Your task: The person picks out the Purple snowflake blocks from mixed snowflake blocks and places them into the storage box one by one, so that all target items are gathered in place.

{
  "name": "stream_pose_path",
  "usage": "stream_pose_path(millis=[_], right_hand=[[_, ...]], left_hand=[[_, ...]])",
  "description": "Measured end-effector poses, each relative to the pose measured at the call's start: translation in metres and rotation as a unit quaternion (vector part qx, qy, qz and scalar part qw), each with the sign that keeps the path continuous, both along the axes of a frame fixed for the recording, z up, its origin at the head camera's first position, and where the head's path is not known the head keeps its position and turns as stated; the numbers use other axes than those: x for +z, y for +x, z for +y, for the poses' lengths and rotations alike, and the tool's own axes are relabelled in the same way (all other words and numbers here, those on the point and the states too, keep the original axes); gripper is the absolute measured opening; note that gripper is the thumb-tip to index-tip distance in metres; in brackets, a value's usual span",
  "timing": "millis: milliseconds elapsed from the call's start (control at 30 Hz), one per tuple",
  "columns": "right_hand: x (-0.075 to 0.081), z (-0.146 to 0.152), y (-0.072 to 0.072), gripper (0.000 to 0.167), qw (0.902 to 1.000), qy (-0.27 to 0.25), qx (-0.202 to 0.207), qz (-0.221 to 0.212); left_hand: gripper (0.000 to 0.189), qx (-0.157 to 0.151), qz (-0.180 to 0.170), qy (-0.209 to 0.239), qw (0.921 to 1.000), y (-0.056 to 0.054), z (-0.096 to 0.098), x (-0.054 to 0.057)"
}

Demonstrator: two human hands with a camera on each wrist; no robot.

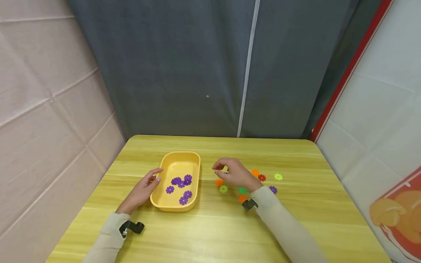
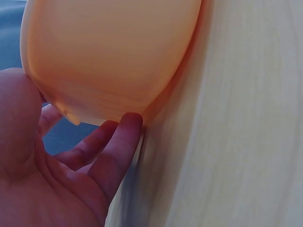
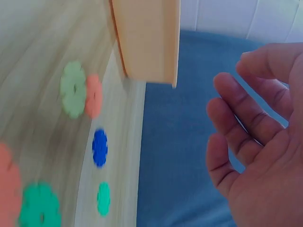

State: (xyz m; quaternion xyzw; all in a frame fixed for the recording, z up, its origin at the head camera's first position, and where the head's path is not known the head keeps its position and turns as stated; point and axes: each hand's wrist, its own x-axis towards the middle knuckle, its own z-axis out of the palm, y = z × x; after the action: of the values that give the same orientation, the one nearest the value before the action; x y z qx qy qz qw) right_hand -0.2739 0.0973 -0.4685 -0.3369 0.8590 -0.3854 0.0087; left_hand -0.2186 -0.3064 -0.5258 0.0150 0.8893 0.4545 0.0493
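My left hand [image 1: 144, 190] grips the left rim of a yellow plastic basin [image 1: 175, 208]; in the left wrist view its thumb is at the rim and its fingertips [image 2: 130, 122] touch the outer wall. Several purple flower-shaped discs [image 1: 169, 189] lie inside the basin. To the right of it, my right hand [image 1: 235, 172] is raised above the table, fingers loosely bent. The right wrist view shows nothing held in that hand. Beneath and around it lie loose discs, among them an orange one [image 1: 219, 182], a light green one [image 1: 223, 189] and a blue one [image 3: 100, 147] partly hidden in the head view.
On the wooden table [image 1: 210, 233], farther right, are a red disc [image 1: 261, 178], a yellow-green disc [image 1: 278, 176] and a purple disc [image 1: 273, 190]. A green disc [image 1: 242, 190] lies beneath the right forearm. A dark grey curtain [image 1: 177, 73] hangs behind the table's far edge.
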Motion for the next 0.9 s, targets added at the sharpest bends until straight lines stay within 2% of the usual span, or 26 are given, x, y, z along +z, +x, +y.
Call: stream_pose_path(millis=[167,433,667,900], right_hand=[[0.001,0.020,0.002,0.012,0.9998,-0.002,-0.016,-0.014],[-0.003,0.056,-0.001,0.012,0.9986,0.010,-0.051,0.007],[-0.008,0.085,0.002,0.014,0.9968,0.025,-0.076,0.001],[-0.013,0.115,0.005,0.011,0.9954,0.025,-0.092,-0.002]], left_hand=[[0.050,-0.003,0.001,0.005,1.0000,0.000,-0.001,-0.001],[0.050,-0.004,-0.002,0.005,1.0000,0.000,0.000,0.001],[0.050,0.000,-0.009,0.003,1.0000,0.003,0.000,0.000],[0.050,-0.004,0.000,0.001,1.0000,0.001,0.000,0.001]])
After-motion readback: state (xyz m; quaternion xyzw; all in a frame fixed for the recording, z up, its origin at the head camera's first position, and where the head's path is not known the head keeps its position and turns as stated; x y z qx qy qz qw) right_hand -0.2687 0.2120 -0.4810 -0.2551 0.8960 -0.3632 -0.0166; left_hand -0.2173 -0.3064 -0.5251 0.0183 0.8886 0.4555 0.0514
